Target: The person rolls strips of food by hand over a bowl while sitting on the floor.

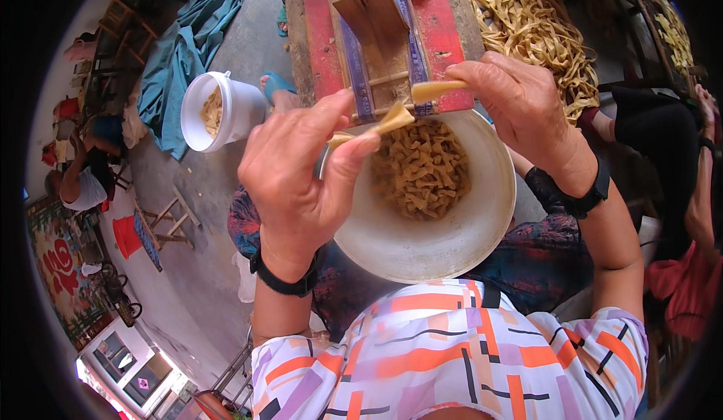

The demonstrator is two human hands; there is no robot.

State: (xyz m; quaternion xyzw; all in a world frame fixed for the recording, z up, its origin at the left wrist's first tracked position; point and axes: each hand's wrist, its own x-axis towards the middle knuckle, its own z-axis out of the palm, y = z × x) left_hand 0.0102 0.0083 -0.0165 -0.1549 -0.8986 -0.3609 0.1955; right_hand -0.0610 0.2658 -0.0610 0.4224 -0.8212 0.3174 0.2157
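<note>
Between thumb and index finger, my left hand (299, 166) pinches a small tan knot (395, 118) of what looks like bean curd skin; its flared ends stick out on both sides. My right hand (517, 95) grips one end of a short tan strip (434, 90) by the fingertips, its free end pointing left. The strip and the knot appear apart. Below both hands a wide pale metal basin (418, 256) rests at my lap, with many similar knots (429, 171) heaped in its bottom. Just beyond the hands stands a wooden jig (370, 22) with blue tape along its sides.
The jig sits on a red-topped wooden bench (316, 42). Long tan strips (531, 30) lie heaped right of it. At left are a white bucket (248, 109) with tan pieces, a teal cloth (192, 47) and a folding stool (169, 219). Other people sit at left and right.
</note>
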